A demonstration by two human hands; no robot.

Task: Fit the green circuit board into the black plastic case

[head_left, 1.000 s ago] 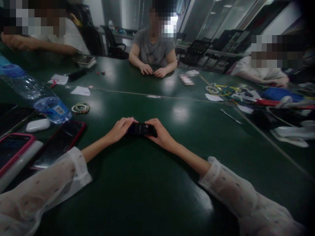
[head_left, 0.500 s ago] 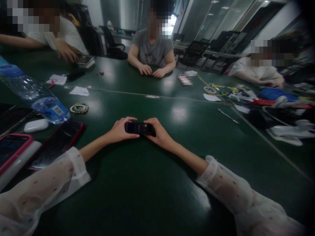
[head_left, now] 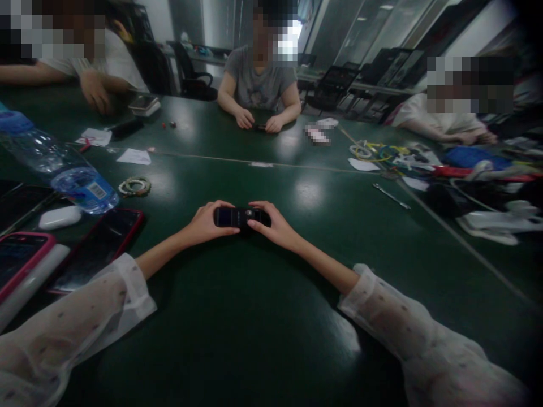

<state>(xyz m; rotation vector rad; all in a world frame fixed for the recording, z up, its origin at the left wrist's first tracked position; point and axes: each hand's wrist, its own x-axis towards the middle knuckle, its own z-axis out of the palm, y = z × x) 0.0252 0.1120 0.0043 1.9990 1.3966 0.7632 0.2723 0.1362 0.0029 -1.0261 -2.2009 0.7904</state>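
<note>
A slim black handheld device (head_left: 227, 218) with a small dark screen and a round button lies crosswise between my hands, just above or on the green table (head_left: 237, 316); I cannot tell which. My left hand (head_left: 204, 221) grips its screen end, thumb below and fingers along the top edge. Around the other end my right hand (head_left: 275, 225) is closed, with its thumb lying over the front near the button. The exact kind of device is not clear, and its back is hidden.
Left of me are a tilted water bottle (head_left: 85, 183), phones (head_left: 99, 249), a white earbud case (head_left: 60, 217) and bracelets (head_left: 134, 186). A wrench (head_left: 391, 195) lies to the right, before tangled cables (head_left: 377, 151). Several people sit across the table, one person (head_left: 259, 85) directly opposite.
My right thumb has moved up onto the device's front, and the device sits slightly straighter. Across the table, the left person's hand has shifted left and down.
</note>
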